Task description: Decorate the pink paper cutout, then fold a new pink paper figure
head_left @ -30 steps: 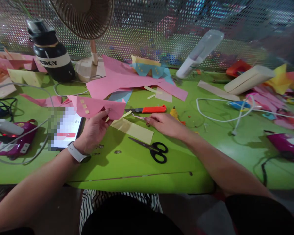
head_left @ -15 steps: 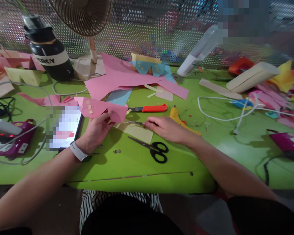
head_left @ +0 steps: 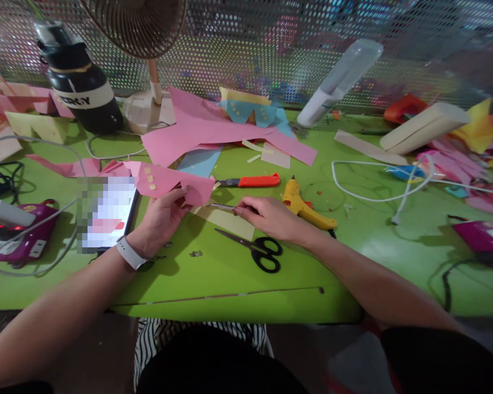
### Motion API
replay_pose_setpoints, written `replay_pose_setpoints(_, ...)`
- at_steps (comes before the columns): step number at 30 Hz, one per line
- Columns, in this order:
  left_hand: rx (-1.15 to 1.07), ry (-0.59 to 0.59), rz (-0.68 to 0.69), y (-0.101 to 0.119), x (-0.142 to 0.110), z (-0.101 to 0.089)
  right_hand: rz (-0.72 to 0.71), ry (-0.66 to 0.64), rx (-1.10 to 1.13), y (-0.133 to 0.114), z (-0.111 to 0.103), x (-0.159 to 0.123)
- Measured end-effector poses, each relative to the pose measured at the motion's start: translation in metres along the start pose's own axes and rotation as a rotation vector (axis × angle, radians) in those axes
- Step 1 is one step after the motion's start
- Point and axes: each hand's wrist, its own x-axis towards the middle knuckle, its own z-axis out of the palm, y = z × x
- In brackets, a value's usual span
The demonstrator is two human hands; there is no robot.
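Observation:
My left hand (head_left: pixel 166 216), wearing a white-banded watch, pinches the edge of a pink paper cutout (head_left: pixel 164 183) with small pale yellow squares stuck on it. In my right hand (head_left: pixel 267 216) are slim metal tweezers (head_left: pixel 222 206), their tips pointing left toward the cutout, close to my left fingertips. A pale yellow paper strip (head_left: pixel 230 221) lies beneath the tweezers. Below it on the table rest black-handled scissors (head_left: pixel 263 251), apart from both hands. A red-handled utility knife (head_left: pixel 254 181) lies beyond my right hand, and a yellow glue gun (head_left: pixel 306 205) is to its right.
A phone (head_left: pixel 110 213) lies left of my left hand. Pink paper sheets (head_left: pixel 213 134), a fan (head_left: pixel 148 104) and a black bottle (head_left: pixel 84 90) stand or lie at the back. White cables (head_left: pixel 365 197) loop across the right side of the green table (head_left: pixel 230 279).
My right hand has moved slightly left with the tweezers, bringing their tips nearer my left fingers. The left hand and pink cutout stay nearly still.

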Motion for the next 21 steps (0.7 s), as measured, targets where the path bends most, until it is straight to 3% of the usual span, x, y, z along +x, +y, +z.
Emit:
replay_pose_setpoints(7,-0.013,0.01,-0.027,0.001,-0.001,0.002,-0.032,0.086,-0.088,0.0,-0.009,-0.006)
replay_pose_setpoints(11,-0.019,0.017,-0.018,0.0,0.0,0.001,-0.026,0.07,-0.145,0.004,-0.012,-0.007)
replay_pose_setpoints(21,-0.014,-0.01,-0.004,0.0,0.0,-0.001,-0.149,0.16,-0.288,0.005,0.002,-0.009)
